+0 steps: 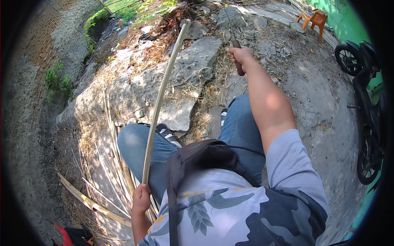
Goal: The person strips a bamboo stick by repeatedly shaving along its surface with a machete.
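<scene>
My right hand [242, 57] is closed round the dark wooden handle of a long thin blade [230, 25], which points up and away from me. Low on the left, my left hand [141, 198] grips the near end of a long pale strip [161, 91]. That strip rises past my bent left knee, and its far end lies over the rubble near a stone. Blade and strip are apart. Beside my left leg, several thin split strips [111, 158] lie on the ground.
A broken concrete slab [176, 102] lies ahead of my feet. An orange plastic stool [317, 19] stands at the upper right, and a black motorcycle [362, 110] by the green wall [342, 18]. A brick wall [37, 41] runs along the left. A thicker strip [92, 204] lies lower left.
</scene>
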Tool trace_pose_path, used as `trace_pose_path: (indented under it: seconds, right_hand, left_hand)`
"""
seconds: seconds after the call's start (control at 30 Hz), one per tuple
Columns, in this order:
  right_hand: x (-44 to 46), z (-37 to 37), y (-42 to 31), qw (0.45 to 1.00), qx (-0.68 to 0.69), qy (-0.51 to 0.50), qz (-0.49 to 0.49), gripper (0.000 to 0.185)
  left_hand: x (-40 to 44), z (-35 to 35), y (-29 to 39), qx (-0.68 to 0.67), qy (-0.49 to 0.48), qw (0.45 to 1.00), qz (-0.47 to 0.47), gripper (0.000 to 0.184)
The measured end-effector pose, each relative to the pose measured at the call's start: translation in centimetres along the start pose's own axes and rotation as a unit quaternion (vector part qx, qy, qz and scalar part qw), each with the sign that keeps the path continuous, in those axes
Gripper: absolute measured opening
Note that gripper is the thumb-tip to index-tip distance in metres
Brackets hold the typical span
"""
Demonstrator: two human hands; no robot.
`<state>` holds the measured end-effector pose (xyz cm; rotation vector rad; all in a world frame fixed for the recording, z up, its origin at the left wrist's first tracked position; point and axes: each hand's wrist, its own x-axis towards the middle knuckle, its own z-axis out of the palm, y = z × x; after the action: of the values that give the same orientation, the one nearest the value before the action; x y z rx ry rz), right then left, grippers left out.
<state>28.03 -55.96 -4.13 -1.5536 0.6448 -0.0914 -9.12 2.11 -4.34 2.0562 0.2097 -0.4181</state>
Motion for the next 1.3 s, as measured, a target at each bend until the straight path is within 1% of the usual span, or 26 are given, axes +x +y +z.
trace_pose_path:
  seconds: [0.1, 0.2, 0.4, 0.5, 0.6, 0.67, 0.73, 0.77, 0.8, 0.83, 0.87, 0.9, 1.0, 1.03, 1.1, 1.13, 1.17, 1.3]
  right_hand:
    - [0.8, 0.2, 0.2, 0.999, -0.035, 0.006, -0.016, 0.022]
    - [0.2, 0.0, -0.1, 0.996, -0.076, 0.002, -0.050, 0.034]
    - [-1.0, 0.8, -1.2, 0.974, -0.186, -0.041, -0.120, 0.047]
    - [-3.1, 1.1, -2.4, 0.938, -0.270, -0.034, -0.214, 0.052]
    - [-4.5, 1.5, -3.0, 0.917, -0.287, -0.052, -0.271, 0.053]
    - [-4.7, 2.1, -3.1, 0.907, -0.293, -0.067, -0.296, 0.051]
    - [-6.2, 2.5, -3.8, 0.896, -0.309, -0.082, -0.308, 0.049]
    - [-6.6, 2.8, -3.9, 0.889, -0.309, -0.082, -0.328, 0.046]
    - [-7.2, 3.1, -4.0, 0.875, -0.320, -0.082, -0.353, 0.045]
    - [-7.8, 3.5, -4.2, 0.861, -0.331, -0.080, -0.377, 0.043]
    - [-8.3, 3.8, -4.4, 0.847, -0.343, -0.076, -0.399, 0.041]
    - [-8.5, 4.0, -4.4, 0.833, -0.343, -0.094, -0.423, 0.037]
    - [-9.6, 5.2, -4.1, 0.788, -0.338, -0.098, -0.505, 0.038]
    - [-10.4, 5.4, -4.4, 0.771, -0.359, -0.103, -0.516, 0.032]
    - [-10.9, 5.9, -4.5, 0.740, -0.361, -0.108, -0.557, 0.029]
    - [-11.1, 6.2, -4.4, 0.724, -0.360, -0.112, -0.577, 0.027]
    - [-11.3, 6.4, -4.3, 0.715, -0.371, -0.124, -0.579, 0.022]
    - [-12.5, 7.5, -4.2, 0.691, -0.388, -0.150, -0.591, 0.017]
  left_hand:
    - [-0.1, 0.0, 0.3, 0.000, 0.000, 1.000, -0.003, 0.054]
    - [-0.1, 0.0, 0.6, -0.014, -0.006, 1.000, -0.016, 0.054]
    - [-0.3, 0.3, 0.3, -0.037, 0.003, 0.999, -0.009, 0.053]
    - [-0.2, 0.3, 0.1, -0.033, 0.007, 0.999, -0.005, 0.053]
    - [-0.5, 0.3, 0.3, 0.005, 0.014, 1.000, 0.002, 0.052]
    - [-0.9, 0.2, 1.7, 0.049, 0.019, 0.999, -0.011, 0.052]
    - [-1.0, 0.1, 2.7, 0.031, 0.016, 0.999, -0.020, 0.051]
    - [-1.0, 0.2, 3.7, 0.024, 0.018, 0.999, -0.028, 0.051]
    - [-0.9, 0.4, 4.3, 0.016, 0.019, 0.999, -0.034, 0.051]
    - [-0.6, 0.7, 4.3, 0.016, 0.032, 0.999, -0.009, 0.049]
    - [-0.3, 0.8, 4.5, -0.006, 0.027, 1.000, -0.008, 0.048]
    - [0.1, 0.8, 4.9, -0.025, 0.021, 0.999, -0.007, 0.047]
    - [1.4, 0.9, 6.4, -0.067, 0.006, 0.998, 0.001, 0.043]
    - [1.8, 1.0, 7.0, -0.076, 0.004, 0.997, 0.006, 0.043]
    - [2.9, 1.2, 8.3, -0.074, 0.005, 0.997, 0.022, 0.041]
    - [3.3, 1.3, 9.2, -0.077, 0.002, 0.997, 0.011, 0.041]
    - [3.7, 1.3, 10.4, -0.080, -0.001, 0.997, -0.001, 0.040]
    - [5.4, 1.4, 13.0, -0.135, -0.039, 0.989, -0.047, 0.040]
